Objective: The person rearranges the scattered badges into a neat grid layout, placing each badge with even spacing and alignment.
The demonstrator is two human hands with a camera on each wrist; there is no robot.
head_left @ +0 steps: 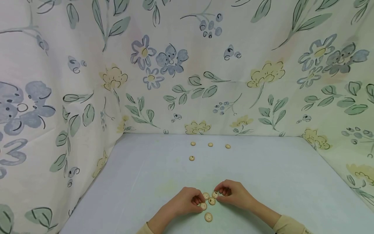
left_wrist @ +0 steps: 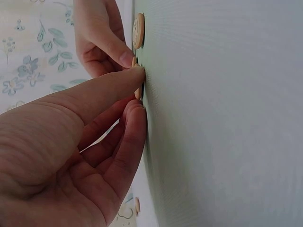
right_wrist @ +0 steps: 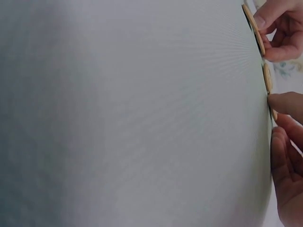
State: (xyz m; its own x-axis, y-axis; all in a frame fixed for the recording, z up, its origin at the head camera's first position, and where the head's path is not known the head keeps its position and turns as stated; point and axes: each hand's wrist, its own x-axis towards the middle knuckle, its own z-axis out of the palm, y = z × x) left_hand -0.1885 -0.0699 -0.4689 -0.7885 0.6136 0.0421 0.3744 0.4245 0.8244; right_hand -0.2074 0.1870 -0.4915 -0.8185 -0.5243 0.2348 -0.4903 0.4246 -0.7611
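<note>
My left hand (head_left: 187, 201) pinches a pale wooden disc (head_left: 203, 206) between thumb and fingers, low against the white tabletop. Opposite it, my right hand (head_left: 234, 194) holds another wooden disc (head_left: 215, 194) by its right edge. Between the hands lie two more discs, one light (head_left: 206, 196) and one with a dark spot (head_left: 212, 201). Nearer the front is a single disc (head_left: 208, 217). All are small and round, with a rim and dark markings. In the left wrist view the left thumb (left_wrist: 111, 87) partly hides the held disc.
At the back of the white table (head_left: 140, 175), three discs stand in a row: left (head_left: 193, 143), middle (head_left: 210, 144) and right (head_left: 228, 146). Another disc (head_left: 192, 158) lies in front of the left one. Flower-printed cloth (head_left: 187, 107) hangs behind and along both sides.
</note>
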